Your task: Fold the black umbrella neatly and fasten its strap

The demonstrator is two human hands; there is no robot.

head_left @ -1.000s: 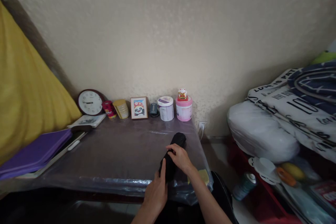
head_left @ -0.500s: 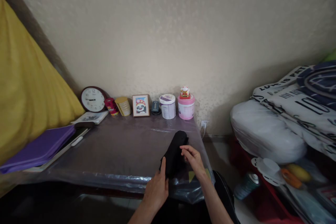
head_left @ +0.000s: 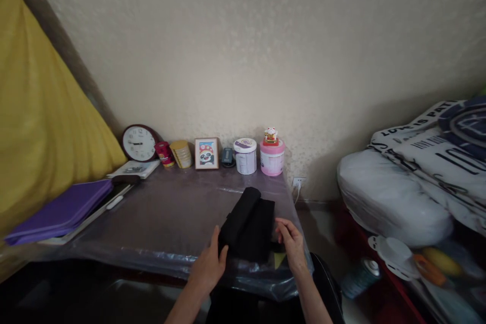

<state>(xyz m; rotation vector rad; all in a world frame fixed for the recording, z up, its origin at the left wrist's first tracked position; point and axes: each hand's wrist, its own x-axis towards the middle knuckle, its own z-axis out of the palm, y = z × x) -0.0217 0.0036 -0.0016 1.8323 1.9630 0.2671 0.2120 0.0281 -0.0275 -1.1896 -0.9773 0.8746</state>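
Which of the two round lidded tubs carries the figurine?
The round pink tub, rightmost: a white cat figurine with a red base stands on its lid. The round purple-and-white tub, to its left, has none.

A mottled beige wall (head_left: 243,50) is filling the background, its middle catching soft light while its edges are lying in shade. Yellow cloth (head_left: 45,111) is hanging at the left, a plastic-covered brown tabletop (head_left: 167,212) is reaching toward the wall, and a white socket (head_left: 298,181) is showing above the pale floor (head_left: 322,224)
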